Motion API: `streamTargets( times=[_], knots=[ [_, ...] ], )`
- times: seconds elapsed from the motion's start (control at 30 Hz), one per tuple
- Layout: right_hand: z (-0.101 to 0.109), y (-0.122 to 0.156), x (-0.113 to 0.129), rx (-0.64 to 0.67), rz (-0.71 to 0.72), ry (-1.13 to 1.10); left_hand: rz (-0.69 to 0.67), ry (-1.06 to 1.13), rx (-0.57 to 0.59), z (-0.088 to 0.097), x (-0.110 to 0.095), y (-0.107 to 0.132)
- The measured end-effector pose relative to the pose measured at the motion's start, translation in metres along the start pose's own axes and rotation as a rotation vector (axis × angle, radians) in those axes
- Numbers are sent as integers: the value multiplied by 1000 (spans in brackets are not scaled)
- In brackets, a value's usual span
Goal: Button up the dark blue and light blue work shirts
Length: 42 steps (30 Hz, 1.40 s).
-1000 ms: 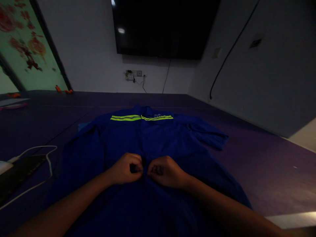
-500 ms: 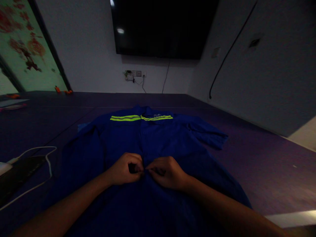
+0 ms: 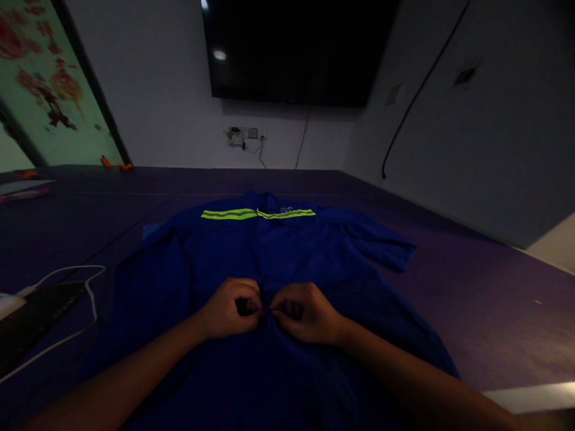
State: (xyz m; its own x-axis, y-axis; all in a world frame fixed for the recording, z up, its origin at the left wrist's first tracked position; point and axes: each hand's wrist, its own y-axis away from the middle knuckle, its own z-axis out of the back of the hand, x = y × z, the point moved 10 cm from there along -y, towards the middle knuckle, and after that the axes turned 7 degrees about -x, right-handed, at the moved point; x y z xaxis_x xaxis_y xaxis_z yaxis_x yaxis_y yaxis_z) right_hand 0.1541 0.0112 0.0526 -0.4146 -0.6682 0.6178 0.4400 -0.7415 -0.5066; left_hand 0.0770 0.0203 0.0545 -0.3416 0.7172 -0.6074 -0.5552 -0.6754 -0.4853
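Observation:
A dark blue work shirt [image 3: 309, 251] lies spread out, front up, with its collar at the far end. Yellow-green reflective strips [image 3: 229, 214] cross its chest on both sides of the front opening. My left hand [image 3: 236, 306] pinches the shirt's front edge from the left, thumb against fingertips. Opposite it, my right hand [image 3: 305, 312] pinches the cloth on the other side of the opening. A narrow gap separates the fingertips. Whether a button is between them is too dark to tell. The right sleeve in view stretches out toward the right.
The shirt rests on a purple floor [image 3: 485, 299]. At left lie a dark power strip or box [image 3: 40, 317] and a white cable [image 3: 92, 299]. A large screen [image 3: 300, 48] hangs on the far wall, above sockets [image 3: 253, 133]. Small orange objects [image 3: 124, 167] stand near the glass door.
My right hand's fingertips have shifted slightly to the right, widening the gap to my left hand a little. Both hands stay pinched at the shirt front.

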Motion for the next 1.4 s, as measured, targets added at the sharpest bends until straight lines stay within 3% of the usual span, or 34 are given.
streamTargets(
  times=[0.4, 0.6, 0.73, 1.4],
  knots=[
    [-11, -1, -9, 89, -70, -61, -17, -11, 9, -3, -1, 1],
    [-17, 1, -22, 116, -185, -185, -156, -125, -10, 4, -19, 2],
    [-18, 1, -25, 126, -231, -244, -243, -180, 40, -1, -30, 4],
    [-23, 2, -24, 174, -262, -292, -391, -328, 42, -9, -34, 12]
  ],
)
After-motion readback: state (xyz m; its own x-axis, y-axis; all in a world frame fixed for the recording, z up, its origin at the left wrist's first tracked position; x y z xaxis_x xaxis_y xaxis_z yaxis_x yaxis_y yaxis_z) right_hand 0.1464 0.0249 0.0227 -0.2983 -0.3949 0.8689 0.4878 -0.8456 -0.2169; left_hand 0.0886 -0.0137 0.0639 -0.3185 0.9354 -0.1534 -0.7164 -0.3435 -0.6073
